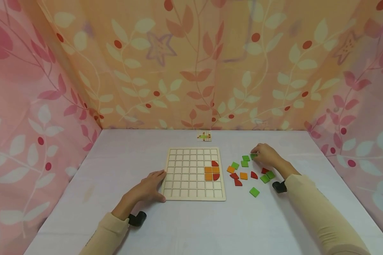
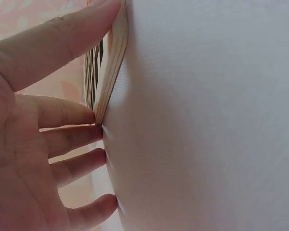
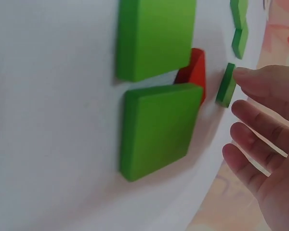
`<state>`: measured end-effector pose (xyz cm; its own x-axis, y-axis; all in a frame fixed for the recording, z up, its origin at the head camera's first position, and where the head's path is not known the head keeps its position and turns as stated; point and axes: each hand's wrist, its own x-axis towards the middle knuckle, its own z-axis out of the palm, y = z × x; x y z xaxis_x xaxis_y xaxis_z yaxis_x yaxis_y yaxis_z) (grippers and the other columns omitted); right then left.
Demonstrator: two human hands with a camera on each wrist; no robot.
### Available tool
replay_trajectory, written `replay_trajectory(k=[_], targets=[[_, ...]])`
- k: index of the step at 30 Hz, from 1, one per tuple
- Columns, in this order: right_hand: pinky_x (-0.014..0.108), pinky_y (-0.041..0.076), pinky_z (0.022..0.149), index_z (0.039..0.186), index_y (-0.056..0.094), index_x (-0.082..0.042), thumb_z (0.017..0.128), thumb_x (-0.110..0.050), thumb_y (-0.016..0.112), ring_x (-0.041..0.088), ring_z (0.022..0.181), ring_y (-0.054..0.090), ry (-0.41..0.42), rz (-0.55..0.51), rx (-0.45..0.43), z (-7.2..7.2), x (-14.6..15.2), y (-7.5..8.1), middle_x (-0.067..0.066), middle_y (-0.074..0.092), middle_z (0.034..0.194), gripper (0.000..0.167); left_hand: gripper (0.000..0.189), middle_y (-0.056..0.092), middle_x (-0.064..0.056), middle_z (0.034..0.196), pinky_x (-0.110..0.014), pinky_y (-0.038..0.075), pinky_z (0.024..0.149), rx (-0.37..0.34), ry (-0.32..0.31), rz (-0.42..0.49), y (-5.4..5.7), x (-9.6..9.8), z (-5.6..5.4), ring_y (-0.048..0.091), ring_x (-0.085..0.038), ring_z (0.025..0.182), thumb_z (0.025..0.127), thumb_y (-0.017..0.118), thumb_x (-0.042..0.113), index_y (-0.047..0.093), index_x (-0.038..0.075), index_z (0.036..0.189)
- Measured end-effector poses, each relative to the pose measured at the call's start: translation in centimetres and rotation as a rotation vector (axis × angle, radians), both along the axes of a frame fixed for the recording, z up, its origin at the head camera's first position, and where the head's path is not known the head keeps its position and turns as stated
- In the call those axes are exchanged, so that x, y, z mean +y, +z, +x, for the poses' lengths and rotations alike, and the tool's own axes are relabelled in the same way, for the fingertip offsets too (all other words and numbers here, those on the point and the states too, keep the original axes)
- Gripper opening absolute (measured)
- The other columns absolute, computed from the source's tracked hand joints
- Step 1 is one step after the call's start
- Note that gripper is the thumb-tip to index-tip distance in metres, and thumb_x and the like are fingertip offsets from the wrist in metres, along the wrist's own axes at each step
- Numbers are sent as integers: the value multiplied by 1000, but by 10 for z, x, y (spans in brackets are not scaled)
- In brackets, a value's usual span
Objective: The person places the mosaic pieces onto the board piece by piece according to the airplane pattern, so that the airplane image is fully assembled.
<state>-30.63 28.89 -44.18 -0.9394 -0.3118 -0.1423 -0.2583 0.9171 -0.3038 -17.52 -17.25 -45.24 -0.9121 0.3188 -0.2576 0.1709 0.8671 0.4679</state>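
A pale wooden grid board (image 1: 185, 177) lies flat, with orange squares (image 1: 209, 176) and red quarter-round tiles (image 1: 215, 163) in cells at its right side. My left hand (image 1: 148, 186) steadies the board's left edge; its thumb is at the near corner and its other fingers are spread along the side and the tablecloth. To the right, my right hand (image 1: 266, 156) reaches over a green square tile (image 3: 226, 85), thumb touching it and the other fingers loosely extended. The index finger is hidden in the right wrist view, and the tile looks flat on the cloth.
Loose green tiles (image 1: 254, 192), red quarter-rounds (image 1: 254, 175) and orange squares (image 1: 243, 176) lie scattered right of the board. A small pattern card (image 1: 204, 136) sits at the table's far edge. Patterned curtains (image 1: 191, 63) enclose the white-covered table (image 1: 185, 230) on the back and sides.
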Motion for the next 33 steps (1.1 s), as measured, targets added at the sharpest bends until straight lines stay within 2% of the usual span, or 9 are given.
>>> replay_trajectory(k=[5,15,23,33], targets=[[55,46,97,111,70,4,83,-2,60,35,100,56,-39,-10,-30,2,3,-4,21,65,110,31,99,32,-21,157,-63,27,112,-4,-6,-10,0,1,0,26,-41,145,69,88,23,35,-3,148],[54,47,94,110,71,3,81,0,61,32,96,57,-53,-31,-4,3,3,-9,19,67,109,31,99,32,-20,157,-62,28,112,2,-9,-14,-2,0,-2,27,-41,145,69,88,23,35,-3,148],[53,48,92,108,72,3,80,0,61,32,92,57,-53,-40,18,2,4,-7,20,67,107,30,99,32,-21,157,-63,28,111,2,-13,-27,-2,0,-3,27,-41,145,70,87,24,34,-3,148],[54,47,94,110,72,3,81,-1,61,33,96,57,-67,-48,5,2,3,-6,20,67,110,30,99,32,-21,157,-64,29,111,6,-17,-19,-1,-1,-2,27,-41,145,69,88,24,34,-3,148]])
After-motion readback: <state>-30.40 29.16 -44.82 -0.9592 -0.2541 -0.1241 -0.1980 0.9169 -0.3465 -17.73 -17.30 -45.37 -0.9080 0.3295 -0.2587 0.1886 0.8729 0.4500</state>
